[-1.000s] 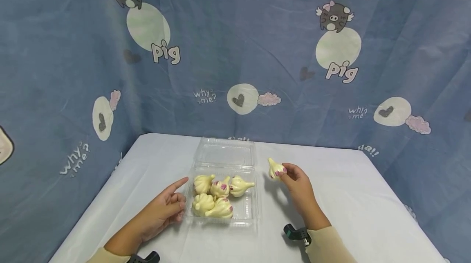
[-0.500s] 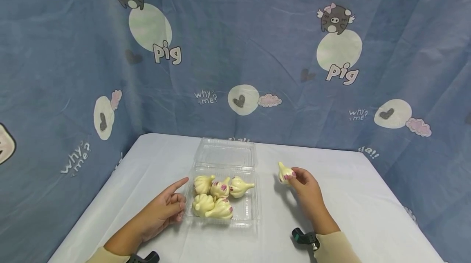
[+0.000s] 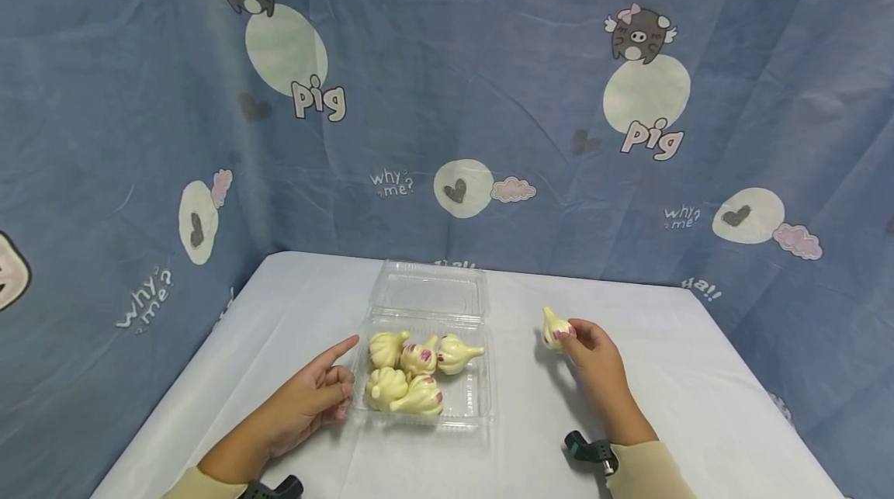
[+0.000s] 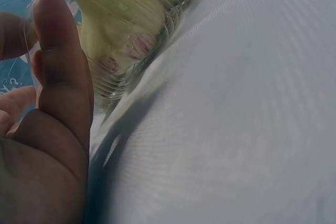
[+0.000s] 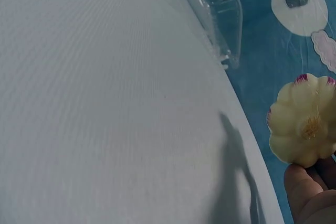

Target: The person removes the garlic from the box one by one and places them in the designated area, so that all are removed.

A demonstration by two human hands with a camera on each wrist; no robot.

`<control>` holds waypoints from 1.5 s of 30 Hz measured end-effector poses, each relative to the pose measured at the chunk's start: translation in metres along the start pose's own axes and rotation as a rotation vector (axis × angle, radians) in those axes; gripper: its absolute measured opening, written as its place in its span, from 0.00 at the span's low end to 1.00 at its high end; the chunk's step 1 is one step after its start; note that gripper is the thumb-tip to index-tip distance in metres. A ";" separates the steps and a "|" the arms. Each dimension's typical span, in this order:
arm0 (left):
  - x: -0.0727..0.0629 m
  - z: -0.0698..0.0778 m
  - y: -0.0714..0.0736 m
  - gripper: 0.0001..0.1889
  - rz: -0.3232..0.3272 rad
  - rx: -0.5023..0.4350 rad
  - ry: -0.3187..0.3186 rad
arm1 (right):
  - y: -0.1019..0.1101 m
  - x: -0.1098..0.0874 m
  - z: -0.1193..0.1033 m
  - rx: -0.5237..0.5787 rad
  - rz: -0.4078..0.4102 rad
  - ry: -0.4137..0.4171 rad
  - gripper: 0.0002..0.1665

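My right hand pinches a garlic bulb, cream with purple patches, above the white table to the right of a clear plastic box. In the right wrist view the root end of that garlic bulb faces the camera above the fingertips. The hinged clear box lies with its lid back and holds several similar garlic bulbs. Beside its left side is my left hand, index finger extended and the others loosely bent. In the left wrist view the thumb of the left hand overlaps the box wall.
The box lid lies toward the table's back edge. A white cloth covers the table. Behind and to the left hangs a blue curtain with pig prints. Black straps circle both wrists.
My right hand has moved to the right and slightly toward me with the garlic bulb, farther from the box. The left hand and the bulbs in the box have stayed in place.
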State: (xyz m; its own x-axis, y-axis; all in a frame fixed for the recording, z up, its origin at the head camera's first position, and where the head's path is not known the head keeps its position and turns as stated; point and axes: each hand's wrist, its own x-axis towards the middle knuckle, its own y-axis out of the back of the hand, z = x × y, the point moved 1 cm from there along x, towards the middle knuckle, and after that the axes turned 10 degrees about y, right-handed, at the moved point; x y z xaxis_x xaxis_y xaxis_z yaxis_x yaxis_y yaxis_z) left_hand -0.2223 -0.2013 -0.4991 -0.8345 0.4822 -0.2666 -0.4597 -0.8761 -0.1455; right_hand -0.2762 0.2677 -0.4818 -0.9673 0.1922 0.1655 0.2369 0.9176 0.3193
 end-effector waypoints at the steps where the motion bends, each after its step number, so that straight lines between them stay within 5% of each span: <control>1: 0.000 0.000 0.000 0.45 -0.001 0.000 0.000 | 0.001 0.000 0.001 -0.003 0.002 -0.003 0.29; 11: -0.002 0.000 0.000 0.42 0.001 0.012 0.012 | 0.005 0.003 0.006 0.100 0.037 -0.053 0.27; 45: 0.000 0.001 0.001 0.42 0.012 0.017 0.023 | 0.027 0.001 0.020 -0.068 0.095 -0.129 0.35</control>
State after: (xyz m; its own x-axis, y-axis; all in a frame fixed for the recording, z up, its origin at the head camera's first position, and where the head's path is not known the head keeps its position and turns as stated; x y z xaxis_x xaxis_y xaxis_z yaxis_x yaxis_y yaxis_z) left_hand -0.2231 -0.2017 -0.4979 -0.8326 0.4716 -0.2905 -0.4552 -0.8814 -0.1261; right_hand -0.2724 0.2997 -0.4914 -0.9429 0.3239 0.0779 0.3289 0.8684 0.3710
